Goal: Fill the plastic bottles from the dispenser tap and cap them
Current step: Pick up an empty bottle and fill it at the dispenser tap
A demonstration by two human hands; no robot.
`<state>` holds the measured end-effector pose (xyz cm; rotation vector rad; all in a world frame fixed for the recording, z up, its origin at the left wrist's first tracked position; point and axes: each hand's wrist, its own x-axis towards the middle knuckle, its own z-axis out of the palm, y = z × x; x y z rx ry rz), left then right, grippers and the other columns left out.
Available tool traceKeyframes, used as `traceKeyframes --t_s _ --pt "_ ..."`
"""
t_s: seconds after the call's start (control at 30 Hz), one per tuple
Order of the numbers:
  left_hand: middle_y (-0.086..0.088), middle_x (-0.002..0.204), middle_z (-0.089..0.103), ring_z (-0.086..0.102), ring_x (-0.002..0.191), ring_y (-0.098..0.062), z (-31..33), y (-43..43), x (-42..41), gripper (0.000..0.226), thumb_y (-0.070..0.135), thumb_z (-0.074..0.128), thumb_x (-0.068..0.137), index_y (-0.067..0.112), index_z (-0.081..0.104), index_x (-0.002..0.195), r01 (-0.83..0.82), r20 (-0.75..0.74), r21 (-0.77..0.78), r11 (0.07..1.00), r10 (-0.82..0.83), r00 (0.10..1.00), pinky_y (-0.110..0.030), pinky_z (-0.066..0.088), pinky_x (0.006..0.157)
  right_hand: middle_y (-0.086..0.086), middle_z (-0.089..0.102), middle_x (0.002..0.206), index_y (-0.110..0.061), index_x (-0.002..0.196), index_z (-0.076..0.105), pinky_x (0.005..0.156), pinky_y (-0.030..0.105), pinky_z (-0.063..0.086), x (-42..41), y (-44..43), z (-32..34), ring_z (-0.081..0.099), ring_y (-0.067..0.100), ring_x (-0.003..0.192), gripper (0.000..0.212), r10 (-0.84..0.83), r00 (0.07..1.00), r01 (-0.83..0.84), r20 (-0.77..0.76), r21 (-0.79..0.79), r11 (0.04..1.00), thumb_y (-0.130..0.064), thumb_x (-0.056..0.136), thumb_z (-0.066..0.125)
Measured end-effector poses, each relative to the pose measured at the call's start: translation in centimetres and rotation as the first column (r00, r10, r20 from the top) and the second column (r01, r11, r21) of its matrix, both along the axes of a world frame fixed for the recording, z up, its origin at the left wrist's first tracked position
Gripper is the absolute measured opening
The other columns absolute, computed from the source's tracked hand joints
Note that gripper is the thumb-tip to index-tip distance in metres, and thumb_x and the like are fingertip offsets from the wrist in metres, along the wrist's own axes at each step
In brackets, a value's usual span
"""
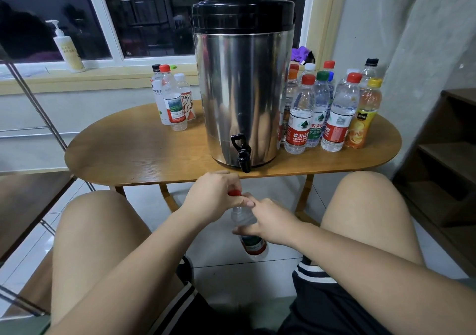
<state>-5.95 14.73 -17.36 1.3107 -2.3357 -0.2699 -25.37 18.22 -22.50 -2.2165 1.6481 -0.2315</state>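
Setting: a room in a home, by the look of it.
Window: white-framed window [108, 25] over a pale yellow sill, dark outside (night).
Sill items: 1 pump bottle [67, 49], a purple cloth [302, 53].
Furniture: small oval wooden table [134, 154], wooden shelves [448, 139] at right.
Floor: pale glossy tiles [231, 270].
Tabletop: steel drinks dispenser [242, 87] with black lid, reused drink bottles [332, 108] of mixed brands beside it.
Person: seated, bare knees, striped shorts [316, 283].
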Motion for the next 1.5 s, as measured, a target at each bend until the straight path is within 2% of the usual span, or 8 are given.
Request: traceKeyframes --t_s 0.13,0.47,0.57,0.73,0.87,1.17,1.37,1.5 --pt "0.015 0.096 0.068 0.066 0.091 -0.006 0.0 0.1 0.8 0.021 0.037 0.094 0.082 0.039 0.082 0.100 0.147 -0.117 0.139 0.979 -0.131 0.984 -0.033 0.059 0.085 0.005 0.072 0.117 -0.037 0.155 0.032 0.088 0.050 0.064 0.0 -0.4 -0.1 0.071 0.029 0.106 0.096 -0.013 0.999 0.013 -0.033 0.001 1.000 -0.080 0.081 0.073" --pt "0.027 0.131 0.069 0.062 0.124 0.007 0.4 0.4 1.3 0.052 0.021 0.083 0.096 0.042 0.067 0.140 0.192 -0.163 0.249 0.949 -0.154 0.974 -0.019 0.053 0.099 0.003 0.071 0.119 -0.036 0.146 0.034 0.087 0.050 0.063 0.0 -0.3 -0.4 0.071 0.029 0.106 0.088 0.001 1.000 -0.001 -0.030 -0.003 1.000 -0.078 0.081 0.076" --pt "0.017 0.117 0.068 0.064 0.106 -0.002 0.5 0.3 1.1 0.041 0.052 0.084 0.089 0.035 0.073 0.125 0.049 -0.066 0.128 0.991 -0.040 0.997 -0.025 0.056 0.088 0.003 0.071 0.120 -0.038 0.145 0.038 0.087 0.049 0.063 -0.1 -0.2 -0.1 0.070 0.029 0.107 0.082 -0.011 1.000 0.012 -0.020 0.029 1.000 -0.075 0.083 0.076" --pt "0.017 0.106 0.069 0.067 0.098 -0.002 -0.1 0.1 1.4 0.026 0.031 0.089 0.089 0.037 0.078 0.111 0.141 -0.083 0.162 0.977 -0.129 0.988 -0.022 0.056 0.084 0.002 0.071 0.120 -0.036 0.152 0.032 0.087 0.046 0.064 -0.1 -0.3 -0.3 0.072 0.027 0.106 0.094 0.001 1.000 -0.001 -0.020 0.005 1.000 -0.077 0.080 0.077" --pt "0.016 0.098 0.069 0.065 0.090 -0.004 -0.1 0.0 1.1 0.031 0.060 0.083 0.087 0.034 0.076 0.104 0.037 -0.022 0.107 0.994 -0.035 0.999 -0.025 0.056 0.076 0.001 0.070 0.116 -0.036 0.139 0.041 0.084 0.048 0.064 -0.1 -0.3 -0.3 0.071 0.026 0.103 0.079 -0.017 0.999 0.018 -0.027 0.030 0.999 -0.076 0.081 0.077" --pt "0.019 0.103 0.073 0.065 0.098 0.003 0.3 0.1 1.4 0.027 0.020 0.090 0.089 0.035 0.080 0.108 0.152 -0.086 0.191 0.970 -0.138 0.987 -0.014 0.054 0.080 -0.001 0.072 0.113 -0.037 0.147 0.039 0.085 0.045 0.064 -0.1 -0.2 -0.2 0.072 0.024 0.101 0.091 0.008 1.000 -0.008 -0.022 -0.012 1.000 -0.080 0.077 0.077" --pt "0.014 0.089 0.074 0.069 0.083 -0.005 0.1 0.3 0.8 0.034 0.057 0.091 0.080 0.030 0.079 0.098 0.012 -0.034 0.144 0.990 -0.008 0.999 -0.028 0.059 0.072 -0.001 0.070 0.107 -0.039 0.126 0.042 0.081 0.049 0.064 -0.1 0.0 0.2 0.070 0.025 0.096 0.071 0.018 0.999 -0.017 -0.034 0.021 1.000 -0.079 0.078 0.077" --pt "0.015 0.093 0.073 0.068 0.087 -0.003 0.4 0.3 0.9 0.022 0.035 0.094 0.083 0.032 0.081 0.101 0.069 -0.068 0.179 0.981 -0.058 0.996 -0.024 0.056 0.076 0.000 0.072 0.112 -0.038 0.137 0.042 0.083 0.048 0.064 0.1 0.0 0.2 0.072 0.026 0.099 0.081 0.028 0.999 -0.028 -0.017 0.000 1.000 -0.081 0.077 0.076"
